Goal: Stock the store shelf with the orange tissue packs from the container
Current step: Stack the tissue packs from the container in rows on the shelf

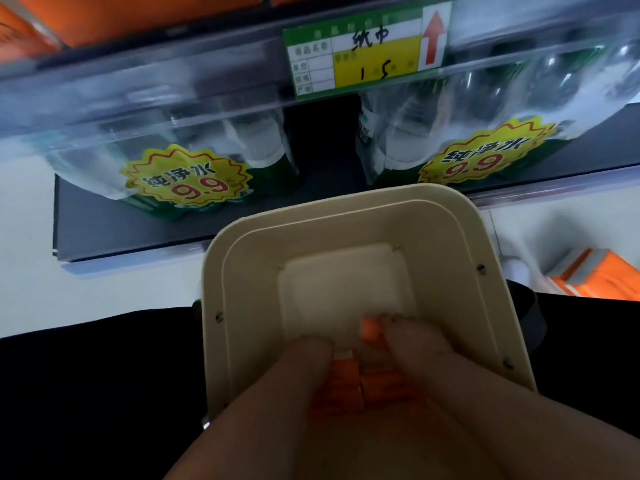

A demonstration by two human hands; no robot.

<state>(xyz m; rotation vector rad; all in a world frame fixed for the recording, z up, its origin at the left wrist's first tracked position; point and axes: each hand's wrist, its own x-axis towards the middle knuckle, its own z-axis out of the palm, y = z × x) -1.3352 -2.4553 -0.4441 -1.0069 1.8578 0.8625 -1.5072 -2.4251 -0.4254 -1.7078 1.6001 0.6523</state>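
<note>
Both hands reach into the near end of the bin, left hand point(294, 379) and right hand point(426, 368) side by side. Left fingers point(311, 344) and right fingertips point(394, 323) point down around the orange packs point(346, 386), touching them; blur prevents confirming whether either hand has closed a grip. The packs lie against the near wall of the bin point(467, 237), between the two hands. The far part of the bin floor shows bare. Beyond the far rim, wrapped water bottles point(180, 157) occupy the lower shelf. Above them, the upper shelf rail point(173, 67) carries a price tag point(360, 53) with an arrow pointing up. Orange stock point(138, 19) sits on that upper shelf, along its front edge. Assessment: stocking appears well advanced. Remaining work: lift the last packs from the bin and place them on the upper shelf. One orange item point(595, 275) lies apart, right of the bin; its identity is unclear.
</note>
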